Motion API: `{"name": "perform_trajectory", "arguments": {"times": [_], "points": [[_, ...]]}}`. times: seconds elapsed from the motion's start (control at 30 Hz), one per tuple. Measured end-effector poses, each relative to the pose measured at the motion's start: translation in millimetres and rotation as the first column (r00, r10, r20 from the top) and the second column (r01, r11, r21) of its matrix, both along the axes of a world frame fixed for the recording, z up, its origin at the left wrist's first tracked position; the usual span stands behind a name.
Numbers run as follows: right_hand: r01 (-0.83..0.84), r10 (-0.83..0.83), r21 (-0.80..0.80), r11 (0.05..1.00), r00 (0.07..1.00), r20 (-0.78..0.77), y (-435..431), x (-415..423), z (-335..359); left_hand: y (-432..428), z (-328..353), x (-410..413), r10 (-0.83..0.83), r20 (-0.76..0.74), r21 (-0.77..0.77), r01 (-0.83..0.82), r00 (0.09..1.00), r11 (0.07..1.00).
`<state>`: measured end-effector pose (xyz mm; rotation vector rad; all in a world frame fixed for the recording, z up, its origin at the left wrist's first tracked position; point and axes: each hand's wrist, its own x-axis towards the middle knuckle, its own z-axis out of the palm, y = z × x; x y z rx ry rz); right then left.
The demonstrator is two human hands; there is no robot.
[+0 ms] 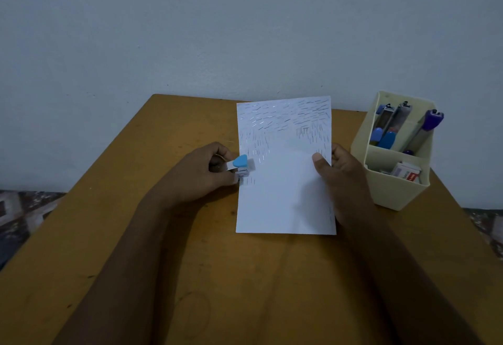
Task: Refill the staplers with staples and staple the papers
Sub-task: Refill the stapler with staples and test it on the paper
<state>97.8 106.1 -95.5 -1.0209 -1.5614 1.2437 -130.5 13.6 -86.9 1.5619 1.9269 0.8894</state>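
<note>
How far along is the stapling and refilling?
Done: rows of staples cover the top of the white paper sheet. In hand: the left hand grips a small blue-capped stapler at its left edge; the right hand pinches the right edge. Left: the lower half is mostly bare; staplers in the cream plastic box may need refilling.

The stapler (pixel 241 165) is half hidden inside the left hand (pixel 201 174), and the right hand (pixel 344 181), at three o'clock, is partly covered by the paper (pixel 285 195).
</note>
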Motion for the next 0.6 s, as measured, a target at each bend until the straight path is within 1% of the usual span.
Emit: {"name": "perform_trajectory", "arguments": {"times": [0.07, 0.13, 0.23, 0.33, 0.47, 0.53, 0.6], "points": [[-0.009, 0.009, -0.008, 1.0, 1.0, -0.013, 0.8, 0.3, -1.0, -0.2, 1.8, 0.2, -0.004, -0.037, -0.031, 0.002, 0.999, 1.0], [-0.018, 0.018, -0.011, 1.0, 1.0, -0.007, 1.5, 1.0, -1.8, -0.6, 1.2, 0.5, -0.046, -0.066, -0.02, 0.045, 0.997, 0.999], [-0.04, 0.04, -0.01, 0.999, 0.999, -0.018, 1.8, 2.0, -1.7, -2.4, 0.9, 0.5, -0.106, -0.049, 0.012, 0.106, 0.993, 0.994], [-0.07, 0.069, -0.005, 0.998, 0.996, -0.048, 1.4, 2.7, -0.5, -2.5, 0.6, -1.1, -0.101, -0.044, 0.004, 0.102, 0.994, 0.995], [-0.103, 0.102, -0.005, 0.995, 0.99, -0.1, 0.1, 3.1, 0.8, -5.0, 4.5, 1.0, -0.101, 0.026, -0.044, 0.102, 0.995, 0.994], [-0.111, 0.11, -0.008, 0.994, 0.988, -0.111, -0.2, 3.5, 1.7, -5.7, 5.5, 2.2, -0.104, 0.089, -0.046, 0.108, 0.991, 0.993], [-0.109, 0.107, -0.008, 0.994, 0.987, -0.117, -0.3, 4.1, 2.1, -5.0, 4.9, 1.7, -0.107, 0.12, -0.042, 0.113, 0.987, 0.993]]}}
